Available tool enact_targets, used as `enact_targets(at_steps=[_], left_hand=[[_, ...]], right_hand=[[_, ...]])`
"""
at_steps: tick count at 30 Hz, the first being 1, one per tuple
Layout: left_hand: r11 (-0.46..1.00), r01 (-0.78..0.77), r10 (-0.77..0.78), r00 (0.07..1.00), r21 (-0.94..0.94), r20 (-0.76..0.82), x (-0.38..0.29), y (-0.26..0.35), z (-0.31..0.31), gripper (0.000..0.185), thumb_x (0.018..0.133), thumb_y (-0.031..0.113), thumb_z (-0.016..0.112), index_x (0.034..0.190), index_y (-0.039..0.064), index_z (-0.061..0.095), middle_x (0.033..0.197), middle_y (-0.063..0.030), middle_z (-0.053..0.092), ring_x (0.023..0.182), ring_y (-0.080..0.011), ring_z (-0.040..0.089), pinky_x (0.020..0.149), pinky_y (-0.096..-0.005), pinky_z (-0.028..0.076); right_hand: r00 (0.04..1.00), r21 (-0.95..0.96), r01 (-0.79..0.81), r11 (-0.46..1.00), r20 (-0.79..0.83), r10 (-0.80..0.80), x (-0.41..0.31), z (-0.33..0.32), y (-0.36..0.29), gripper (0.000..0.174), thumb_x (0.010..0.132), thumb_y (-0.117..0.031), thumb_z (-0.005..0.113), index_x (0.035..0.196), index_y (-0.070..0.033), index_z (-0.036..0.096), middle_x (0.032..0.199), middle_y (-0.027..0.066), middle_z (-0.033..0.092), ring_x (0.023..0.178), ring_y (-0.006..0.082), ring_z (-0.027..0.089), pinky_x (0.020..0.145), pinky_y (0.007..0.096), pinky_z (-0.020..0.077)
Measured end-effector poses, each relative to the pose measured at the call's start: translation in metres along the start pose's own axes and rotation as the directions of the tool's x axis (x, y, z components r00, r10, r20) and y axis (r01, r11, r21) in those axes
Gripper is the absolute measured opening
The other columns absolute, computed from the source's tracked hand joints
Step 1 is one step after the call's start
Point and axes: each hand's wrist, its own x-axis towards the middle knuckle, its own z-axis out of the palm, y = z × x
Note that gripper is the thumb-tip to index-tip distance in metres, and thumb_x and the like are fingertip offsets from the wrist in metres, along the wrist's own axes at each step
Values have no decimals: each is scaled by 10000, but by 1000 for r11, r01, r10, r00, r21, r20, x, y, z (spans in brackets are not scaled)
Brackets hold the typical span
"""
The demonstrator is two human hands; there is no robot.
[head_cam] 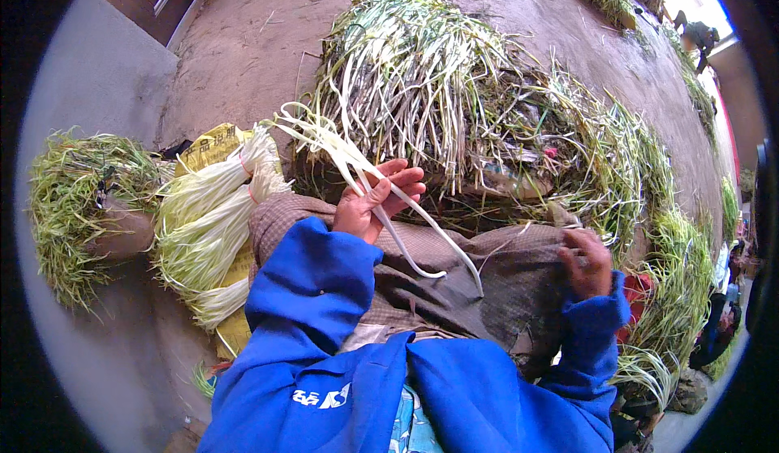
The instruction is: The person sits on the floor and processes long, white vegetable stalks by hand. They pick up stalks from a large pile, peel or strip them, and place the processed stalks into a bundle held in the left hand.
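Observation:
My left hand (380,200) is turned palm up over my lap, with a few long, pale allium-like stalks (331,143) between thumb and fingers. Their curled yellowish leaf ends point away from me, and two white stems (420,225) hang back across the brown checked cloth (450,264) on my lap. At the right edge of this cloth, my right hand (587,261) is slightly blurred, its fingers bent; whether they pinch anything is unclear. Beyond my knees lies a large heap of untrimmed stalks (408,82), green-tipped with brownish lower ends.
To my left, tied bundles of clean pale stalks (210,234) rest on a yellow printed sack (234,331). Farther left is another leafy heap (91,209). Leafy waste (675,282) lines my right side. Other people (721,325) are at the far right, near more greens.

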Motion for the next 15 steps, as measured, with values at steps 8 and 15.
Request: enact_targets(at_steps=[8,15], left_hand=[[999,37,-37,999,-35,2,-1,-1,7,350,825,143,440,1124,-28,376,1058,-193,495,944,-279,518,822,-362,428],[996,47,-46,999,72,-11,-2,1,4,373,833,184,420,1143,-15,363,1074,-177,490,948,-272,516,828,-367,417]], right_hand=[[921,148,344,927,137,-364,48,88,-103,308,679,-159,629,940,-50,506,698,95,508,597,218,535,512,290,436],[905,130,392,911,123,-407,64,108,-117,105,705,-106,584,760,-53,511,658,99,486,558,267,521,475,322,420]])
